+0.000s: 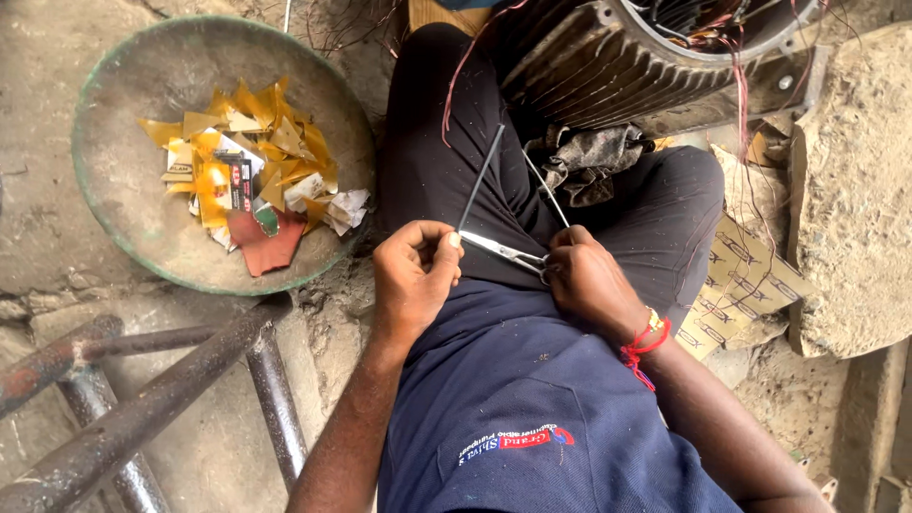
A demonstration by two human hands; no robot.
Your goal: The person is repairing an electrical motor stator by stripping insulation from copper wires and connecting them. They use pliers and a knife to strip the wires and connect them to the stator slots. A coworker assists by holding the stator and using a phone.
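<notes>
1. Left hand (415, 275) is pinched shut on a thin dark strip (482, 176), over the lap.
2. Strip's long axis runs from the fingertips up and to the right, towards the motor housing (608, 57).
3. Right hand (589, 280) is clamped on scissors (508, 253); blades point left, tip just beside the left thumb.
4. Scissor handles are hidden inside the fist. A second pale strip (546, 188) slants beside it; whether it is held, cannot tell.
5. Motor housing is cut off at the top edge.
</notes>
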